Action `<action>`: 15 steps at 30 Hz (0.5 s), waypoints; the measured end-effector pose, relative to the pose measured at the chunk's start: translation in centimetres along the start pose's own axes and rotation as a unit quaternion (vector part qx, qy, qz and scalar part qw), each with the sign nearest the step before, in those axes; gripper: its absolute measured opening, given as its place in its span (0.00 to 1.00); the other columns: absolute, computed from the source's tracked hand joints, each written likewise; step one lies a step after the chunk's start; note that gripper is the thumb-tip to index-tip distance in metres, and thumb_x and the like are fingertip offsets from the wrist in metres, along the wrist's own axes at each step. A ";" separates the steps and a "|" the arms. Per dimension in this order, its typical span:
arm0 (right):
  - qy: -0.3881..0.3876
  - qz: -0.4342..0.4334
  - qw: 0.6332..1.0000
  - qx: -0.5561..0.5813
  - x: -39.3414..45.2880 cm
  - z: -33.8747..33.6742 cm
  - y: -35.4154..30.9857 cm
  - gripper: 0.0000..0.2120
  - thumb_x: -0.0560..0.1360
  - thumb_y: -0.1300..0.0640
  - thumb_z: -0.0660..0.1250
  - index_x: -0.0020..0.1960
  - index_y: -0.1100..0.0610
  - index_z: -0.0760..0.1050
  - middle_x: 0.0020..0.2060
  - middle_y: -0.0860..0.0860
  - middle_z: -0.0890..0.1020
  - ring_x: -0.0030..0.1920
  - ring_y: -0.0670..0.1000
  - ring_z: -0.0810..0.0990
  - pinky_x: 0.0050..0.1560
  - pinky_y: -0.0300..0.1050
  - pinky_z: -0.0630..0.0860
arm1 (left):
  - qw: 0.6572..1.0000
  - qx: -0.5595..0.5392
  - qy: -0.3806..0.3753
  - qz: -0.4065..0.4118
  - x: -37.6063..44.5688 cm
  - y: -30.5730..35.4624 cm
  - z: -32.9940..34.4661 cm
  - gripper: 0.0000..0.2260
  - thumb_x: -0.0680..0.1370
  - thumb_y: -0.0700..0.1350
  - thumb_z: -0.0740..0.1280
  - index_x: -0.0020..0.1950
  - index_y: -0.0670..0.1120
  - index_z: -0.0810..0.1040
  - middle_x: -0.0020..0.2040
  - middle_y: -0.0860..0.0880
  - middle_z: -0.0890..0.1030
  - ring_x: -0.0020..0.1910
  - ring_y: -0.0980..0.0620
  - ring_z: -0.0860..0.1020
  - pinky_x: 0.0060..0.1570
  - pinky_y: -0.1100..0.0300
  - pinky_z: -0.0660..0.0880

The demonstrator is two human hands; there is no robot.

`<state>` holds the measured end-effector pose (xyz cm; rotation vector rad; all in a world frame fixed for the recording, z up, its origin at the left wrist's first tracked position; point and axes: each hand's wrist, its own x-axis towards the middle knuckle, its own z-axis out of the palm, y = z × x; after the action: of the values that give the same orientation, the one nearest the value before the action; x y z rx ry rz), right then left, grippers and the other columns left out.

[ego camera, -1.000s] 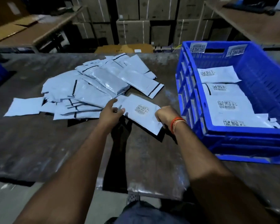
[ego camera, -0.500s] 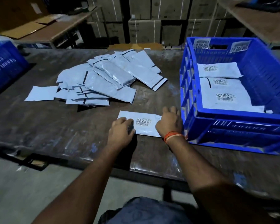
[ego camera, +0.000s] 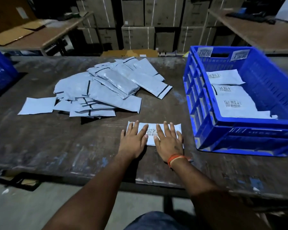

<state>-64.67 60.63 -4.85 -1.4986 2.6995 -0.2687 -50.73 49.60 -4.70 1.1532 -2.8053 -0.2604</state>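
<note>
With left hand and right hand spread flat on the labelled mailer pouch near the worktop's front edge beside the blue crate, smooth evenly outward, seemingly flattening it, without creasing the barcode.

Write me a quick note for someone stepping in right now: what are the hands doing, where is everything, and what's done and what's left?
Left hand: flat, fingers straight, pressing the left half of the labelled packet.
Right hand: flat, pressing the right half.
The packet lies label up on the table, just left of the blue crate.
Done: several stacked packets lie label up inside the crate.
Left: this packet probably goes into the crate next; then work through the loose pile farther back on the table.
</note>
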 end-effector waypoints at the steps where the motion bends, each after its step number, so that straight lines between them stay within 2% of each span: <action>1: 0.006 0.011 1.000 -0.001 -0.1 0.0 0.2 0.30 0.79 0.38 0.41 0.79 0.42 0.55 0.81 0.50 0.52 0.80 0.54 0.46 0.74 0.60 0.51 | 1.000 -0.005 -0.002 -0.012 -0.2 -0.3 0.3 0.24 0.83 0.61 0.45 0.80 0.63 0.52 0.83 0.50 0.51 0.81 0.44 0.48 0.75 0.38 0.54; 3: 0.003 0.037 0.999 -0.002 -0.5 0.0 0.6 0.30 0.78 0.36 0.41 0.79 0.39 0.54 0.81 0.50 0.50 0.80 0.55 0.44 0.74 0.62 0.51 | 1.000 -0.010 -0.005 -0.022 -0.4 -0.6 0.5 0.24 0.84 0.62 0.47 0.80 0.66 0.48 0.83 0.50 0.48 0.81 0.41 0.45 0.76 0.38 0.50; 5: -0.004 0.061 0.998 -0.005 -0.7 -0.1 1.0 0.27 0.81 0.37 0.45 0.79 0.37 0.52 0.81 0.50 0.46 0.80 0.57 0.41 0.73 0.63 0.51 | 1.000 -0.017 0.000 -0.025 -0.4 -0.9 0.3 0.24 0.84 0.62 0.47 0.80 0.67 0.47 0.83 0.48 0.46 0.81 0.39 0.45 0.76 0.37 0.49; 8: -0.032 0.092 0.995 0.011 -0.9 -0.5 1.4 0.27 0.81 0.36 0.47 0.79 0.36 0.48 0.81 0.52 0.41 0.80 0.58 0.40 0.76 0.60 0.49 | 0.999 -0.024 0.002 -0.030 -0.6 -1.0 0.2 0.24 0.83 0.62 0.47 0.80 0.67 0.48 0.83 0.45 0.44 0.80 0.38 0.46 0.76 0.38 0.49; 10: -0.054 0.110 0.992 0.031 -0.6 -1.0 1.5 0.28 0.81 0.36 0.50 0.80 0.37 0.50 0.80 0.55 0.41 0.80 0.59 0.43 0.76 0.58 0.50 | 0.999 -0.031 -0.005 -0.038 -0.6 -0.8 0.1 0.24 0.83 0.62 0.48 0.79 0.67 0.50 0.83 0.42 0.44 0.80 0.38 0.46 0.77 0.38 0.48; 13: -0.039 0.165 0.983 0.071 -0.2 -2.4 1.0 0.29 0.80 0.39 0.59 0.79 0.44 0.58 0.79 0.60 0.47 0.78 0.63 0.52 0.75 0.57 0.57 | 0.994 -0.072 -0.033 -0.074 0.2 -0.6 -0.7 0.23 0.83 0.60 0.52 0.78 0.65 0.58 0.82 0.39 0.44 0.80 0.39 0.48 0.77 0.39 0.50; 15: 0.003 0.199 0.976 0.087 -0.3 -2.8 0.7 0.30 0.77 0.41 0.65 0.76 0.46 0.64 0.76 0.61 0.56 0.74 0.64 0.59 0.73 0.57 0.62 | 0.987 -0.108 -0.024 -0.115 0.6 -0.4 -1.5 0.21 0.81 0.58 0.60 0.74 0.61 0.67 0.80 0.38 0.50 0.77 0.38 0.57 0.74 0.42 0.60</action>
<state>-65.39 61.63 -2.18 -0.8872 2.8127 -0.4716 -50.67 48.70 -3.25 1.4312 -2.5991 -0.6026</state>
